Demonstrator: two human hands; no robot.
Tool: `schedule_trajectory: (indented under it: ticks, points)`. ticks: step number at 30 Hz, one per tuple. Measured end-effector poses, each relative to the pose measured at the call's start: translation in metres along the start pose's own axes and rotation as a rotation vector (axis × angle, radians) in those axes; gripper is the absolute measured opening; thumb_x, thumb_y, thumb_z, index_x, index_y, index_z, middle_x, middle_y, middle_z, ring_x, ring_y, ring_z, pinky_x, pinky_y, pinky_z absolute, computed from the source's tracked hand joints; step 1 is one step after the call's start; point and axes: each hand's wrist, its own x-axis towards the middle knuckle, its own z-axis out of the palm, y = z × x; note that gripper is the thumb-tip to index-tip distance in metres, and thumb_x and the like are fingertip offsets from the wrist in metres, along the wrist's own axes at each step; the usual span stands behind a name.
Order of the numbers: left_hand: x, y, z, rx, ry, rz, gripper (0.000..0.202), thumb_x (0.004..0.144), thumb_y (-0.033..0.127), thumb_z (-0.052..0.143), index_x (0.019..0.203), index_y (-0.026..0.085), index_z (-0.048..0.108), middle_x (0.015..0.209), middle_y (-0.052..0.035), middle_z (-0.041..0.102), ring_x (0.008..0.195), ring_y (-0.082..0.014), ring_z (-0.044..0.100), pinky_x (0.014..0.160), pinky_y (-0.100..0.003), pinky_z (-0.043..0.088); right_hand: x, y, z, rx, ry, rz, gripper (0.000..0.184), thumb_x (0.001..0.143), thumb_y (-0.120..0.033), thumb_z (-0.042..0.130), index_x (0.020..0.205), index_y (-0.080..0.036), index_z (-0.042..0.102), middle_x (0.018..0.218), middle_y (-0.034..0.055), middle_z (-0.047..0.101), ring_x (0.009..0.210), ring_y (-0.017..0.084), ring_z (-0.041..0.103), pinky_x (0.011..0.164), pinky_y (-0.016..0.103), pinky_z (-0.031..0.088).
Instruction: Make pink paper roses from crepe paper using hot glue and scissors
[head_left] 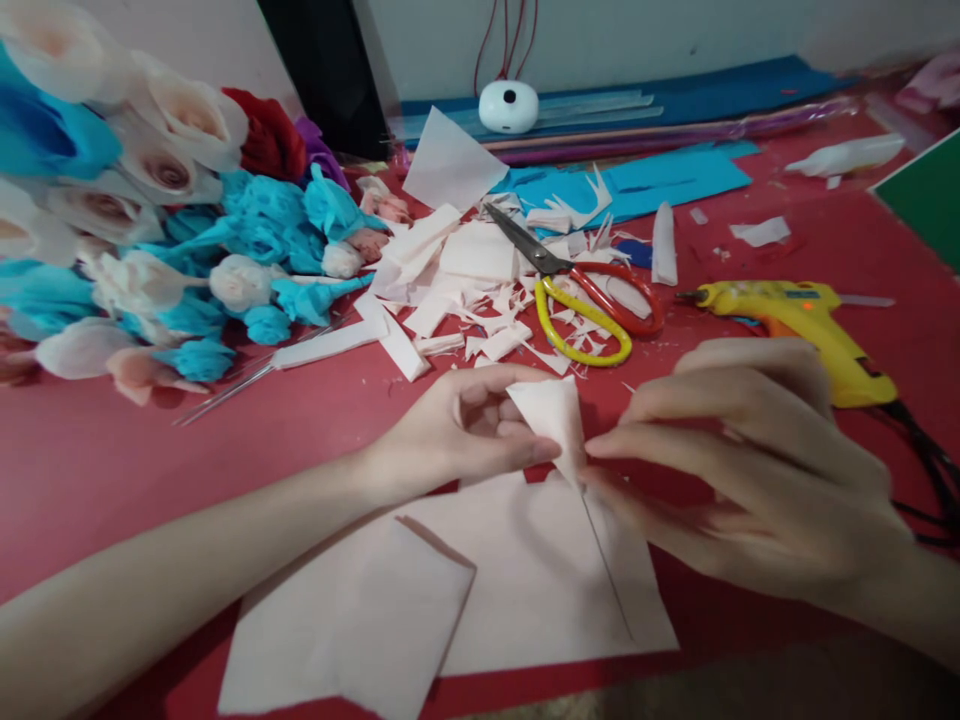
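Observation:
My left hand [487, 420] pinches a pale pink crepe paper petal [553, 415], rolled into a cone that widens upward. Out of the cone's narrow lower end runs a thin wire stem [607, 575], slanting down to the right. My right hand [750, 460] has its thumb and fingertips closed at the cone's right lower edge; whether they press paper or wire there is hard to make out. Below both hands lies a large pale paper sheet [555, 600], with a smaller cut piece [412, 620] over its left part.
Scissors [577, 290] with red and yellow handles lie on white paper scraps [480, 250]. A yellow glue gun [802, 320] rests at right, its cord running off. Finished paper flowers [165, 200] crowd the left. Blue paper [637, 185] and a white glue bottle [851, 155] lie behind.

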Motion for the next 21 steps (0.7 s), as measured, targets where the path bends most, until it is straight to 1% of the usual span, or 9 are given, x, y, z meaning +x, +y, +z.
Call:
schedule_trajectory:
  ticks: [5,10,12,17,21]
  points:
    - [0.0003,-0.0034,-0.0014,-0.054,-0.034,0.021,0.028,0.064,0.007,0.072,0.089,0.017,0.066,0.087,-0.0016,0.072,0.073,-0.0135,0.070,0.067,-0.017,0.057,0.0004,0.0000,0.0022,0.011,0.012,0.034,0.012,0.065,-0.015,0.073,0.072,-0.017,0.064,0.072,0.0046,0.060,0.073,0.017,0.050,0.066,0.031,0.043]
    - [-0.0003,-0.0035,-0.0016,-0.118,-0.050,0.003,0.029,0.065,0.005,0.071,0.092,0.015,0.065,0.081,-0.0011,0.073,0.071,-0.0133,0.070,0.066,-0.017,0.057,-0.0007,0.0024,0.0027,0.057,-0.016,0.037,0.008,0.068,-0.013,0.071,0.074,-0.016,0.066,0.071,0.0036,0.060,0.074,0.016,0.048,0.067,0.030,0.043]
    - [-0.0003,-0.0029,-0.0016,-0.132,-0.066,-0.002,0.030,0.066,0.004,0.070,0.093,0.017,0.065,0.081,0.0002,0.073,0.071,-0.0120,0.070,0.066,-0.016,0.057,-0.0016,0.0029,0.0031,0.075,-0.026,0.048,0.008,0.069,-0.013,0.070,0.074,-0.016,0.065,0.071,0.0028,0.060,0.075,0.016,0.047,0.067,0.030,0.043]
    - [-0.0004,-0.0023,-0.0015,-0.094,-0.065,-0.013,0.030,0.066,0.005,0.070,0.093,0.019,0.065,0.081,0.0023,0.072,0.071,-0.0096,0.069,0.066,-0.014,0.056,-0.0030,0.0030,0.0045,0.113,-0.058,0.088,0.008,0.071,-0.013,0.067,0.072,-0.019,0.062,0.073,0.0011,0.059,0.076,0.015,0.048,0.071,0.031,0.042]
    - [-0.0001,-0.0026,-0.0008,-0.066,-0.066,-0.011,0.029,0.066,0.004,0.070,0.092,0.018,0.064,0.081,0.0017,0.072,0.070,-0.0099,0.069,0.065,-0.014,0.056,-0.0052,0.0042,0.0069,0.122,-0.075,0.077,0.008,0.074,-0.011,0.063,0.074,-0.018,0.059,0.078,0.0017,0.058,0.076,0.014,0.048,0.074,0.031,0.040]
